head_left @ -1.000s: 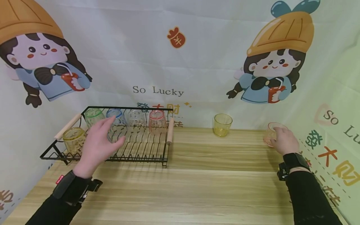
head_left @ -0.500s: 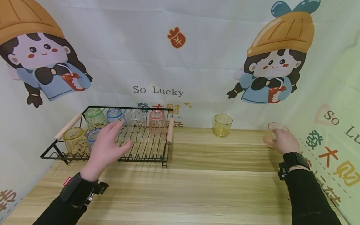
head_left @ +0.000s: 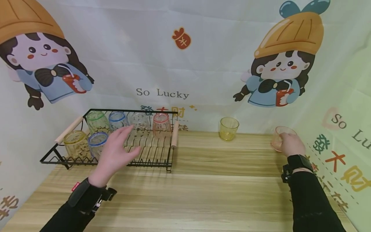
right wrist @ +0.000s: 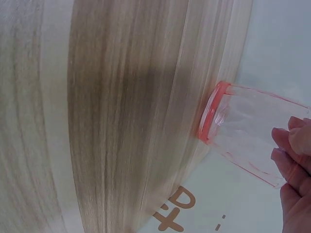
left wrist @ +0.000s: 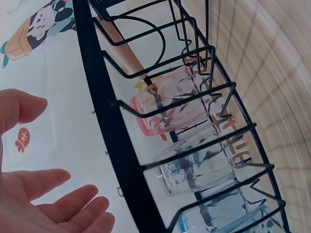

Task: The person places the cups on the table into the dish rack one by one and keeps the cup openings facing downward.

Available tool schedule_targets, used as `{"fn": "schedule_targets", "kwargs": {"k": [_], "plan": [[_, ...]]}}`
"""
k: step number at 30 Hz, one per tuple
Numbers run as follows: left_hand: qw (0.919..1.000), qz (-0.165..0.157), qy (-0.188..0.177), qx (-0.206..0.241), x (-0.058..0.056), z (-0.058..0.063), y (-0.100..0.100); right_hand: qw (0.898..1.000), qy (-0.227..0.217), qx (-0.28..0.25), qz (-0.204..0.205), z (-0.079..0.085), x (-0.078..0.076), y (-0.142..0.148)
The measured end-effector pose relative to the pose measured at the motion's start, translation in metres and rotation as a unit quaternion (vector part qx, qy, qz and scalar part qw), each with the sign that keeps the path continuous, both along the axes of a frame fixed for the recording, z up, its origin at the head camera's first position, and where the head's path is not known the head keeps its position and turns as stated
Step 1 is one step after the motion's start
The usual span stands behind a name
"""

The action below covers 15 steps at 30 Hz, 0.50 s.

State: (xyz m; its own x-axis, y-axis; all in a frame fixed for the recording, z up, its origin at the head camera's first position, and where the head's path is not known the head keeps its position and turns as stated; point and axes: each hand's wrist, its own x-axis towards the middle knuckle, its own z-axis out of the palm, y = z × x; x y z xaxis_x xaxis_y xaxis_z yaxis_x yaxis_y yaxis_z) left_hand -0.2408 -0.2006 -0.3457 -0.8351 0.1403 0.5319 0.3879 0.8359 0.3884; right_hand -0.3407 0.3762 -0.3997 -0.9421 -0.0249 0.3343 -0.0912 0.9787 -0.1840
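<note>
At the right of the table my right hand (head_left: 292, 145) pinches the rim of a clear glass with a pinkish-red tint (right wrist: 252, 131). That glass stands upright, its thick red base at the tabletop. My left hand (head_left: 117, 151) hovers over the front of a black wire dish rack (head_left: 149, 165), thumb and fingers spread, holding nothing. Upside down in the rack's front row are a yellow glass (head_left: 76, 145) and a blue glass (head_left: 97, 143), the latter partly behind my hand. Behind them stand a green glass (head_left: 98, 122), another blue glass (head_left: 118, 120), a colourless glass (left wrist: 197, 160) and a red-tinted glass (head_left: 161, 125).
A yellow glass (head_left: 229, 129) stands upright on the wooden table (head_left: 208, 193), between the rack and my right hand. Printed cloth (head_left: 211, 64) hangs at the back and sides. The rack has wooden handles (head_left: 175, 133).
My left hand has moved right across the rack's front, uncovering the front blue glass. My right hand stays at the pinkish glass, almost still.
</note>
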Motion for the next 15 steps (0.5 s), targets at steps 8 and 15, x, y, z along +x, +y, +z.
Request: {"fn": "schedule_targets", "kwargs": {"k": [8, 15], "plan": [[0.9999, -0.011, 0.002, 0.005, -0.0023, -0.0036, 0.0033, 1.000, -0.014, 0.000, -0.015, 0.0016, 0.0010, -0.0019], [1.0000, -0.007, 0.000, 0.003, -0.0026, -0.0048, 0.0051, 0.999, -0.019, -0.022, -0.042, 0.0006, 0.0013, -0.0016]]}}
